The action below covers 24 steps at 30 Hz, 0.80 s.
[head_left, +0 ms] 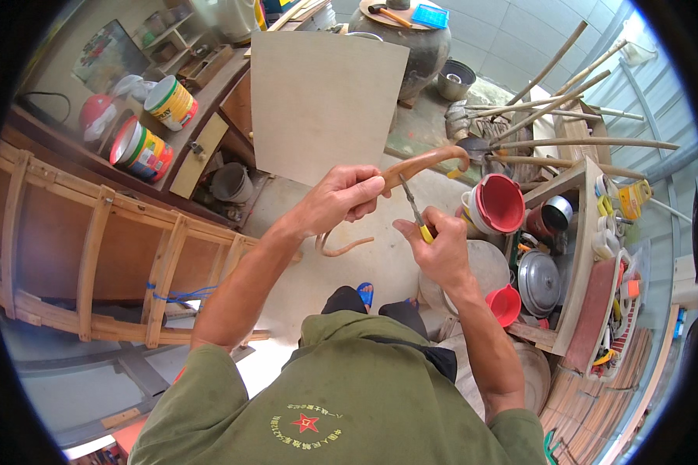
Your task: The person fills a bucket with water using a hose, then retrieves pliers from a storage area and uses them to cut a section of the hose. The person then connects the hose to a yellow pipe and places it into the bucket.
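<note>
In front of me, my left hand [347,194] is closed around a curved brown carved wooden piece [423,163]. Its thicker stretch reaches up to the right and ends in a small curl. A thin wooden hook [341,252] shows below the same hand; whether it joins the piece is hidden by the fingers. My right hand [440,246] grips a slim hand tool [412,203] with a yellow handle and a narrow dark metal shaft, its exact kind unclear. The tool's tip lies at or very near the wood, just right of my left fingers.
A pale board [318,101] stands ahead. On the left are a wooden ladder-like frame [97,256] and a cabinet bearing paint buckets [139,151]. To the right, a shelf holds a red bucket [499,203] and a lidded pot [538,280]; long-handled tools [582,143] lean behind.
</note>
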Motion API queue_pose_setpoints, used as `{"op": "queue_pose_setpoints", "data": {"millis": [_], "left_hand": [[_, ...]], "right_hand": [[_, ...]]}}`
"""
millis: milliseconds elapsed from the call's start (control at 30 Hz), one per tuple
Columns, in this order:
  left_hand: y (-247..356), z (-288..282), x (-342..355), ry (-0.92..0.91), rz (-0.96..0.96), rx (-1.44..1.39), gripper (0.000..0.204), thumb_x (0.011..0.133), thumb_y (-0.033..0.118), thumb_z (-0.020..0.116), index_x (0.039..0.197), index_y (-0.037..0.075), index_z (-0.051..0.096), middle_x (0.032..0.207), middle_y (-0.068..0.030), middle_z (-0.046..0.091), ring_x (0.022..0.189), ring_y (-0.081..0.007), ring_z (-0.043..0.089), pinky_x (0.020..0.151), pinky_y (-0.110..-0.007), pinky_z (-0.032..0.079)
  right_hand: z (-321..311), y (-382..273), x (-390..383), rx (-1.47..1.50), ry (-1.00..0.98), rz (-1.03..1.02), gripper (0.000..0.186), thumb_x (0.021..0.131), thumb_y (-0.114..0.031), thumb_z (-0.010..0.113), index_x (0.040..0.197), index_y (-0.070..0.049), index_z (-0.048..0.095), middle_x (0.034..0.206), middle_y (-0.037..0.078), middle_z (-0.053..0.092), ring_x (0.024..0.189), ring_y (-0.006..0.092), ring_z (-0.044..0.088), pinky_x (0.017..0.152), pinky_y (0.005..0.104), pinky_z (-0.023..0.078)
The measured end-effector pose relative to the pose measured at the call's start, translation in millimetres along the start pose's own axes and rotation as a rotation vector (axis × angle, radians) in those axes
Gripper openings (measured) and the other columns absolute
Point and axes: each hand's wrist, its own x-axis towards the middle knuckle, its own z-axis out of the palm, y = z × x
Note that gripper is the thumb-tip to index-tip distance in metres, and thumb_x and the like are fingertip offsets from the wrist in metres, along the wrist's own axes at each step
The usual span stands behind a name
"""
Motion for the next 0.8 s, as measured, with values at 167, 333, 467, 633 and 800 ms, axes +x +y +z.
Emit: {"op": "queue_pose_setpoints", "data": {"millis": [167, 333, 467, 633, 800], "left_hand": [[0.3, 7.4, -1.3, 0.077, 0.003, 0.01, 0.035, 0.115, 0.033, 0.053, 0.11, 0.003, 0.069, 0.069, 0.0094, 0.044, 0.059, -0.0019, 0.036, 0.053, -0.023, 0.028], [-3.5, 6.6, 3.7, 0.179, 0.007, 0.068, 0.039, 0.116, 0.036, 0.05, 0.106, 0.002, 0.069, 0.065, 0.0097, 0.041, 0.057, -0.0024, 0.033, 0.052, -0.023, 0.026], [-5.9, 5.0, 6.2, 0.142, -0.03, -0.057, 0.042, 0.115, 0.038, 0.052, 0.102, 0.003, 0.07, 0.063, 0.0094, 0.04, 0.054, -0.0025, 0.032, 0.05, -0.024, 0.026], [-16.1, 1.6, 11.0, 0.153, -0.078, -0.17, 0.045, 0.112, 0.044, 0.055, 0.096, 0.005, 0.07, 0.061, 0.0086, 0.041, 0.053, -0.003, 0.033, 0.048, -0.024, 0.028], [-20.3, 3.7, 15.6, 0.145, -0.156, -0.278, 0.044, 0.112, 0.044, 0.054, 0.095, 0.006, 0.068, 0.06, 0.0082, 0.04, 0.05, -0.0039, 0.03, 0.047, -0.026, 0.026]], "right_hand": [[4.0, 10.3, -0.8, -0.036, 0.038, -0.056, 0.053, 0.089, -0.023, 0.088, 0.064, 0.0, 0.047, 0.055, 0.017, 0.042, 0.051, 0.0335, 0.034, 0.049, 0.0439, 0.034], [4.2, 7.2, 5.0, -0.083, -0.038, -0.024, 0.042, 0.091, -0.022, 0.084, 0.074, 0.001, 0.054, 0.066, 0.018, 0.053, 0.058, 0.0372, 0.051, 0.057, 0.046, 0.042], [13.7, 9.0, 9.0, 0.079, -0.034, -0.065, 0.033, 0.094, -0.022, 0.08, 0.093, 0.003, 0.059, 0.088, 0.021, 0.062, 0.081, 0.0412, 0.061, 0.073, 0.0483, 0.048], [11.8, 8.5, 6.6, 0.049, -0.166, 0.098, 0.032, 0.096, -0.023, 0.077, 0.099, 0.003, 0.059, 0.095, 0.023, 0.063, 0.089, 0.0443, 0.062, 0.078, 0.0505, 0.048], [10.5, 8.9, 2.0, 0.012, -0.144, 0.1, 0.033, 0.098, -0.026, 0.075, 0.096, 0.003, 0.058, 0.094, 0.023, 0.063, 0.09, 0.0457, 0.063, 0.078, 0.0524, 0.048]]}}
